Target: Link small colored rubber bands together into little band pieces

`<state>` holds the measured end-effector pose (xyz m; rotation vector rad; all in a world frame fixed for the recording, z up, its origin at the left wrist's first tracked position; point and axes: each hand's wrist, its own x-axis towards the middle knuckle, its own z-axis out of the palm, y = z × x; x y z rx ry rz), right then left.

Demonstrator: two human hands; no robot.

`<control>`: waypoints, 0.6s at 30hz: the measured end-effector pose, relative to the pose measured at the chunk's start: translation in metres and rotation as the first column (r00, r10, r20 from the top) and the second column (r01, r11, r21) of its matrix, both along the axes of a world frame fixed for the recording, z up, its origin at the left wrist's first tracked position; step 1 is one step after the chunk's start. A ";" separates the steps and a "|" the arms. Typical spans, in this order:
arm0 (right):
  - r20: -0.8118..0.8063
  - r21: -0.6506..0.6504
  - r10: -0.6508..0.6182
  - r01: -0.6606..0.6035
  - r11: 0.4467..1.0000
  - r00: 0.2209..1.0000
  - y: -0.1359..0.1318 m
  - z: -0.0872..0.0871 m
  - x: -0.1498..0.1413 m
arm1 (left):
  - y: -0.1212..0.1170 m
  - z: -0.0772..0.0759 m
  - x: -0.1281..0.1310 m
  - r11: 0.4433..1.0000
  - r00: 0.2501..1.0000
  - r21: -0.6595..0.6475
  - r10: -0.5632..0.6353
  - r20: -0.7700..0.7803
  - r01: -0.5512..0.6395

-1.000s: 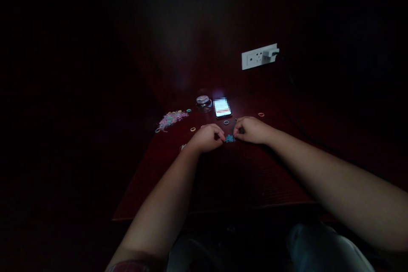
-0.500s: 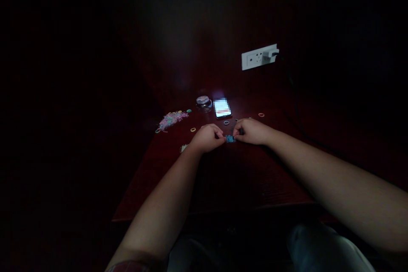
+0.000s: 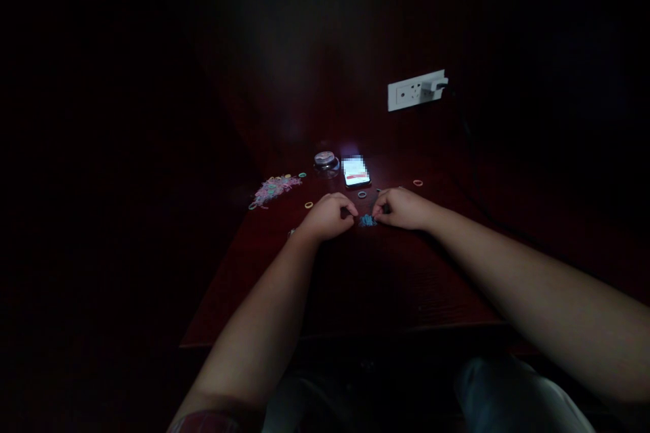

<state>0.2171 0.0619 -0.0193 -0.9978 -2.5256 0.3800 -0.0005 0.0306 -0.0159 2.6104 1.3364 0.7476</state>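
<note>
A small cluster of blue hair ties (image 3: 367, 220) lies on the dark red table between my hands. My left hand (image 3: 332, 215) is just left of it, thumb and forefinger slightly apart with nothing visible between them. On the other side, my right hand (image 3: 399, 208) pinches at the cluster's right edge, thumb and forefinger together; how many ties it holds is too small to tell. Beyond the hands lies a single pale grey-blue hair tie (image 3: 362, 195). A yellow hair tie (image 3: 309, 205) rests behind my left hand, whose wrist partly hides some pale ties (image 3: 292, 233).
A mixed heap of hair ties (image 3: 274, 190) lies at the table's left edge. Farther back stand a clear lidded jar (image 3: 326, 164) and a lit phone (image 3: 356, 171). A pink hair tie (image 3: 418, 183) is at right. The wall has a socket (image 3: 416, 90) with a plug and dark cable.
My left hand has drawn slightly left, off the blue hair ties, and its thumb and forefinger have parted. The right hand stays at the cluster. The view has shifted slightly.
</note>
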 end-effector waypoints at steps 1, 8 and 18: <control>0.000 0.000 0.002 -0.002 1.000 1.000 0.000 0.000 0.000 | 0.000 0.000 -0.001 1.000 1.000 -0.006 -0.002 -0.012 0.002; -0.020 -0.010 0.006 -0.006 1.000 1.000 -0.001 -0.001 -0.001 | -0.001 -0.002 0.002 0.998 0.998 -0.059 -0.035 -0.043 0.033; 0.002 -0.033 -0.001 0.001 0.999 1.000 -0.001 -0.001 -0.001 | -0.001 -0.001 0.000 0.998 0.996 -0.040 -0.041 -0.074 0.038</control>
